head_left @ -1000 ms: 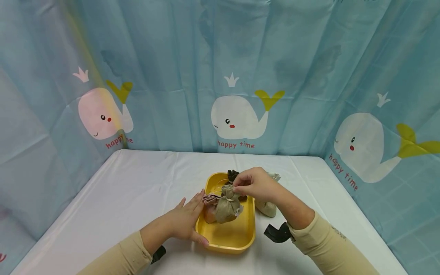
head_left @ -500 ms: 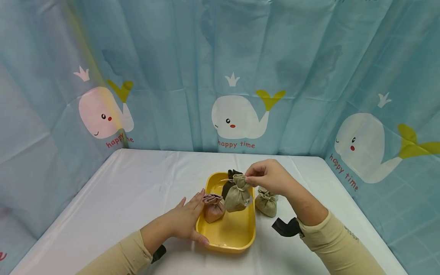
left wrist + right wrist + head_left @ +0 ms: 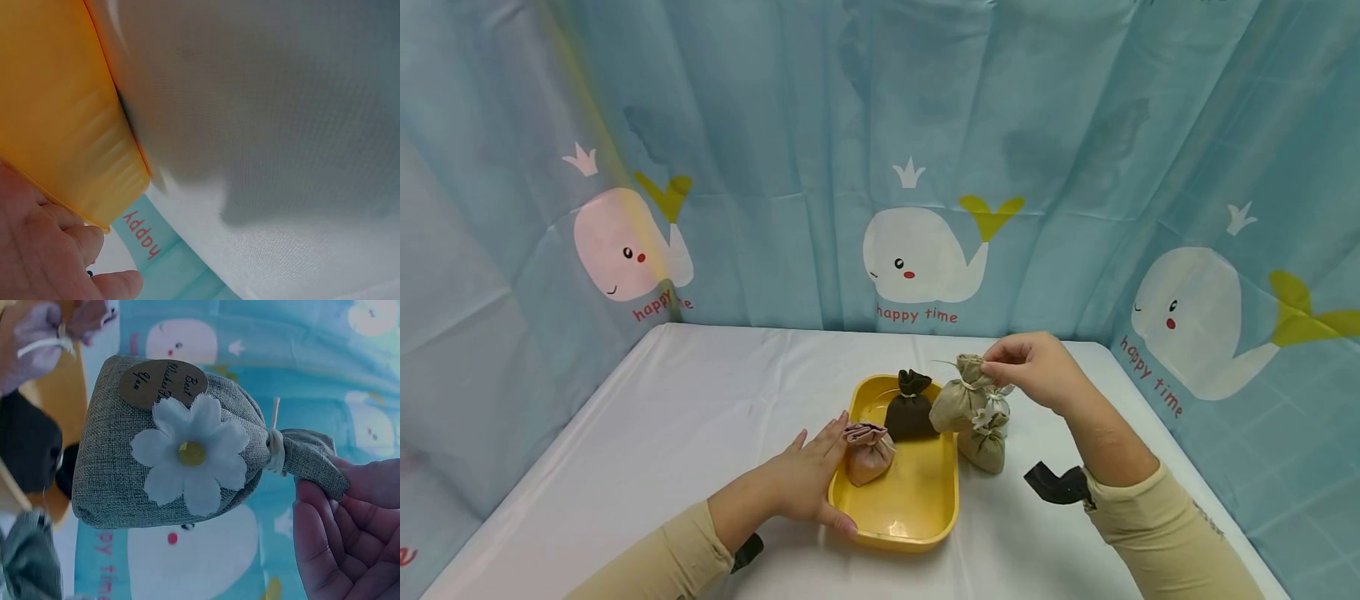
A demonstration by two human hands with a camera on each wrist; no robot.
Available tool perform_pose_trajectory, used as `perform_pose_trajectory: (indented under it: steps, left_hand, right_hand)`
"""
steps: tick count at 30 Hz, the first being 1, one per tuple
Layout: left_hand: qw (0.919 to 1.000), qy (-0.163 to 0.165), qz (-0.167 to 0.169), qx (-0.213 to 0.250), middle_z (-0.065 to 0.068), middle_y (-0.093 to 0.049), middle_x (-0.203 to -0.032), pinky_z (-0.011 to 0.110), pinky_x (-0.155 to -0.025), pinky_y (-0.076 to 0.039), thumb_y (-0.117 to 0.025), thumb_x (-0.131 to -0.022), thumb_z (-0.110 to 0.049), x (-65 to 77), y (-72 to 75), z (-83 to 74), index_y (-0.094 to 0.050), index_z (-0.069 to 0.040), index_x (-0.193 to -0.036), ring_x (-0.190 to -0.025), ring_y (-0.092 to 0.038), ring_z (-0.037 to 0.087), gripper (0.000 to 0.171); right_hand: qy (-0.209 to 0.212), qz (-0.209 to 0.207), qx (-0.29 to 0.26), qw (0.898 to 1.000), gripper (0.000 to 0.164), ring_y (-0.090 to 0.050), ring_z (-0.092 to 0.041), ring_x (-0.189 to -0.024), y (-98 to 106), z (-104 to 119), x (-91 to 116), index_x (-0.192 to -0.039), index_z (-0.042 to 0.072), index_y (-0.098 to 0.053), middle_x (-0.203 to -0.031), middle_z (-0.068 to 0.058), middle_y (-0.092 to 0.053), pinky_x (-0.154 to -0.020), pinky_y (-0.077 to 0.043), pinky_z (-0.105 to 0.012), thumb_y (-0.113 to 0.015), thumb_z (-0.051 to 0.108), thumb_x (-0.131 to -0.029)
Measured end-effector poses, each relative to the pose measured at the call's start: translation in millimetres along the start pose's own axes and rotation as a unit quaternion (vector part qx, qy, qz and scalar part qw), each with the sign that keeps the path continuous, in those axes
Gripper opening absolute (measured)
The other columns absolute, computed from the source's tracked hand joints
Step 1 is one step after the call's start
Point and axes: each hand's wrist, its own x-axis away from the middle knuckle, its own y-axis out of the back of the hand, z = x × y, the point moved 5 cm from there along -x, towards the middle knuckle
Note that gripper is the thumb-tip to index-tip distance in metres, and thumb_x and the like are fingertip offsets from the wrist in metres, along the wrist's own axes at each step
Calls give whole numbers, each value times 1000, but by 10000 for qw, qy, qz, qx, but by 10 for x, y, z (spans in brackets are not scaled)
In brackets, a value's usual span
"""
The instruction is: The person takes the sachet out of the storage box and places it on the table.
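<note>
My right hand (image 3: 1037, 367) pinches the gathered top of a grey-beige drawstring sachet (image 3: 957, 407) between thumb and fingers. It hangs over the right edge of a yellow tray (image 3: 904, 504). In the right wrist view, this sachet (image 3: 119, 469) bears a white cloth flower (image 3: 169, 450) and a brown oval tag. My left hand (image 3: 805, 475) lies along the tray's left rim, fingers extended, thumb near the front corner. Inside the tray sit a pink sachet (image 3: 869, 463) and a dark brown sachet (image 3: 912, 418). The left wrist view shows fingers over the tray's outer wall (image 3: 62, 112).
Just right of the tray, a greenish sachet (image 3: 982, 452) stands on the white tablecloth (image 3: 737, 392). Behind it, a paler sachet (image 3: 1002, 403) is partly hidden by the held one. A blue whale-print curtain (image 3: 775, 208) rises beyond the table's back and sides.
My right hand has lifted the grey-beige sachet from above the tray's middle and carried it right and away, uncovering the pink and brown sachets. The left hand stays on the rim.
</note>
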Motion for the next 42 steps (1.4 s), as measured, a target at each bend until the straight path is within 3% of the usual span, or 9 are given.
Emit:
perform_pose_trajectory:
  steps: [12, 22, 30, 37, 42]
  left_hand:
    - [10000, 5, -27, -40, 11, 6, -153, 58, -106, -13, -45, -51, -89, -7, -13, 4, -8, -3, -147, -140, -5, 25, 134]
    - [9999, -27, -53, -128, 11, 8, -153, 57, -106, -14, -42, -50, -90, -7, -29, 7, -8, -3, -147, -140, -4, 25, 135]
    - [9999, -66, -87, -106, 13, 5, -153, 58, -106, -14, -43, -50, -90, -3, -17, 2, -10, -3, -147, -140, -5, 26, 134]
    - [9999, -61, -66, -67, 13, 5, -153, 58, -106, -14, -44, -51, -89, 6, -10, -8, -10, -2, -146, -140, -5, 26, 134]
    - [9998, -55, -75, -160, 13, 5, -153, 58, -106, -14, -42, -50, -90, 0, -21, -3, -10, -2, -146, -140, -5, 26, 134]
  right_hand:
    - [-471, -548, 79, 9974, 26, -64, -16, -71, 390, -352, 127, -98, -4, -66, -84, -8, -67, -69, -53, -30, -63, 20, -87]
    - [-715, -1038, 113, 9920, 33, -65, -11, -70, 691, -621, 216, -104, -9, -62, -81, 2, -65, -68, -51, -24, -60, 21, -89]
    - [-1134, -1110, 192, 9871, 40, -64, -7, -69, 729, -863, 214, -107, -10, -60, -83, -3, -66, -73, -52, -33, -58, 26, -90]
    - [-1457, -1176, -30, 9823, 38, -62, -6, -67, 732, -1117, 200, -106, -12, -59, -78, 2, -64, -66, -52, -24, -57, 23, -91]
    - [-1589, -1273, -107, 9790, 35, -62, -6, -66, 699, -1276, 175, -105, -12, -59, -77, 1, -63, -65, -53, -26, -56, 20, -92]
